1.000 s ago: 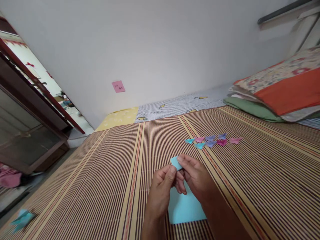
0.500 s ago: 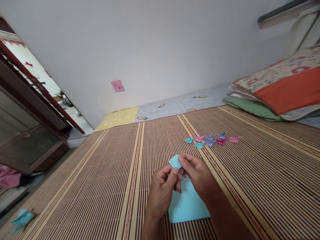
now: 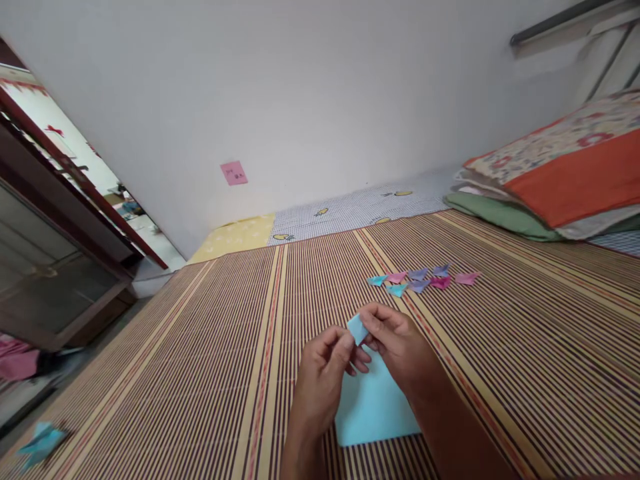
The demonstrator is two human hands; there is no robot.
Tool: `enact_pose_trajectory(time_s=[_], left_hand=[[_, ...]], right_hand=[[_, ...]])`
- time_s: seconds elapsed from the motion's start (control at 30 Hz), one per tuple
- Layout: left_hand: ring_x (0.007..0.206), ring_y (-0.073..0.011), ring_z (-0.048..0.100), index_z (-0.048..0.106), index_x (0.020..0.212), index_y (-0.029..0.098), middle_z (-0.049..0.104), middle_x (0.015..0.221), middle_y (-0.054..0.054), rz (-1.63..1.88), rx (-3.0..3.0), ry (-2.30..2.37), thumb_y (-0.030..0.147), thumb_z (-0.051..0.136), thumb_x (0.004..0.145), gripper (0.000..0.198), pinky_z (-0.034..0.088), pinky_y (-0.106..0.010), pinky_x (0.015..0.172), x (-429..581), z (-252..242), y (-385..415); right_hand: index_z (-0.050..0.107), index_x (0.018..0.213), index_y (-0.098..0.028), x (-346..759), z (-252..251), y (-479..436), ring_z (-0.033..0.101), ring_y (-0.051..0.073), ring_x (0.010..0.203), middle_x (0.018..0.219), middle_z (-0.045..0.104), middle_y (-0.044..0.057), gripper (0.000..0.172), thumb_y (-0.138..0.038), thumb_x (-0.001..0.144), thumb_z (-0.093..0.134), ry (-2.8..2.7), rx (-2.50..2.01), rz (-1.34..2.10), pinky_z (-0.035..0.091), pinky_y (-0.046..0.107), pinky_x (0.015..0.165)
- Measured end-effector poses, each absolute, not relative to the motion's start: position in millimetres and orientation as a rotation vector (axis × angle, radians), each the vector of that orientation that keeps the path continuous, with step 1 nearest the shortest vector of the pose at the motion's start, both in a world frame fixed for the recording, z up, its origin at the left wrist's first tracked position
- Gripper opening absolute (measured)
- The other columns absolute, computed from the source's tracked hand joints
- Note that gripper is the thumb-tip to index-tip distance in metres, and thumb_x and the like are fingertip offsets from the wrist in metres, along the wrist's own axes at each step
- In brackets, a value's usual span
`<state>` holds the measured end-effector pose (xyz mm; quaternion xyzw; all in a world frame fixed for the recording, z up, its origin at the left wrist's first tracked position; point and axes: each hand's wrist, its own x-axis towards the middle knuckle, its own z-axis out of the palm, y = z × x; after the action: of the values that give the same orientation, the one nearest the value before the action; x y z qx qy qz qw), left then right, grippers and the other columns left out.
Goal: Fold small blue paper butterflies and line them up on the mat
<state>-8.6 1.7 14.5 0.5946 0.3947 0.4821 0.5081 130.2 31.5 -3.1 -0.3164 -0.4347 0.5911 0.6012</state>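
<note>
A small folded piece of light-blue paper (image 3: 357, 329) is held up between my two hands. My right hand (image 3: 397, 343) pinches its right edge between thumb and fingers. At its lower left edge, the thumb and forefinger of my left hand (image 3: 325, 367) are closed on the paper, the other fingers curled below. Beneath my hands a larger light-blue sheet (image 3: 377, 410) lies flat on the striped mat (image 3: 215, 373), partly covered by my hands and right forearm.
Beyond my hands lie two rows of small folded paper pieces (image 3: 419, 285) in blue, pink and purple. Crumpled blue paper (image 3: 44, 441) lies at lower left. Folded bedding (image 3: 565, 187) is stacked at right, against the wall (image 3: 320, 93). A pink note (image 3: 234, 173) sticks to the wall.
The small folded paper has turned and shifted slightly to the right, showing a narrower face. My left fingers have shifted a little along its edge. The view has moved slightly.
</note>
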Motion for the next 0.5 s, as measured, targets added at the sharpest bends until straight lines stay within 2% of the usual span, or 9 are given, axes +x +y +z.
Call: enact_pose_trajectory(time_s=[0.13, 0.27, 0.4, 0.5], left_hand=[[0.065, -0.0160, 0.066, 0.064, 0.085, 0.015, 0.075, 0.080, -0.008, 1.224, 1.345, 0.906, 0.039, 0.055, 0.098, 0.029, 0.049, -0.027, 0.062, -8, 16, 2], [0.063, -0.0161, 0.068, 0.063, 0.083, 0.015, 0.075, 0.076, -0.008, 1.255, 1.309, 0.917, 0.035, 0.061, 0.095, 0.023, 0.048, -0.025, 0.059, -8, 17, 1], [0.060, -0.0160, 0.068, 0.063, 0.082, 0.016, 0.076, 0.074, -0.007, 1.257, 1.272, 0.972, 0.033, 0.063, 0.093, 0.020, 0.048, -0.024, 0.055, -8, 16, 1], [0.060, -0.0161, 0.069, 0.063, 0.080, 0.015, 0.076, 0.076, -0.008, 1.257, 1.279, 1.022, 0.033, 0.063, 0.092, 0.022, 0.047, -0.024, 0.054, -8, 18, 1]], right_hand=[[0.059, 0.073, -0.019, 121, -9, 34, 0.039, 0.008, 0.042, 0.052, 0.043, -0.008, 0.038, -0.052, 0.079, 0.077, -0.791, -0.621, 1.557, 0.032, 0.020, 0.039], [0.056, 0.073, -0.020, 112, -9, 33, 0.040, 0.008, 0.039, 0.051, 0.042, -0.009, 0.038, -0.050, 0.079, 0.077, -0.746, -0.521, 1.651, 0.033, 0.020, 0.036], [0.057, 0.074, -0.020, 113, -8, 32, 0.042, 0.008, 0.040, 0.052, 0.045, -0.008, 0.033, -0.047, 0.088, 0.070, -0.865, -0.536, 1.601, 0.035, 0.020, 0.039], [0.061, 0.076, -0.018, 118, -5, 31, 0.044, 0.007, 0.044, 0.054, 0.050, -0.006, 0.031, -0.044, 0.090, 0.068, -1.026, -0.685, 1.437, 0.035, 0.020, 0.043]])
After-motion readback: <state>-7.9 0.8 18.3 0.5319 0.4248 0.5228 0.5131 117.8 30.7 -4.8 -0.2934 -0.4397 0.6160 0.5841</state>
